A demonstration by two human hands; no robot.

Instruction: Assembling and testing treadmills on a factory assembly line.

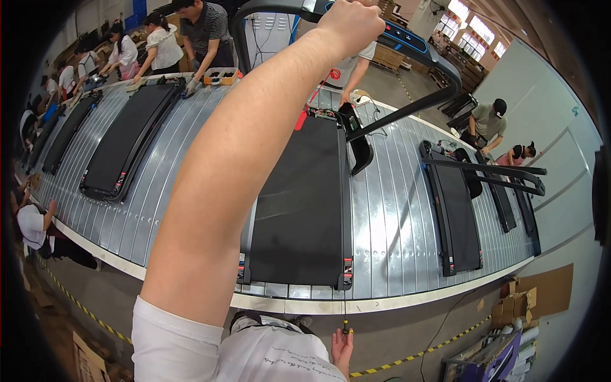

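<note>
Nearest us, our right hand [342, 347] hangs low by our hip, its fingers [347, 336] loosely curled around a small yellow-tipped piece on a thin cord [344, 299]. Beyond it the treadmill [299, 204] lies on the ribbed metal surface [388, 210]. Farthest up, our left hand [350, 24] is raised, fingers wrapped tight around the treadmill's black handlebar [407, 39].

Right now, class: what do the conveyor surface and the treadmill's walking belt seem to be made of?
Conveyor surface: probably metal slats, silvery and semi-glossy, shown by the parallel ribs and pale reflections. Walking belt: likely rubber or a rubberised fabric, matte black, with hardly any shine.
</note>
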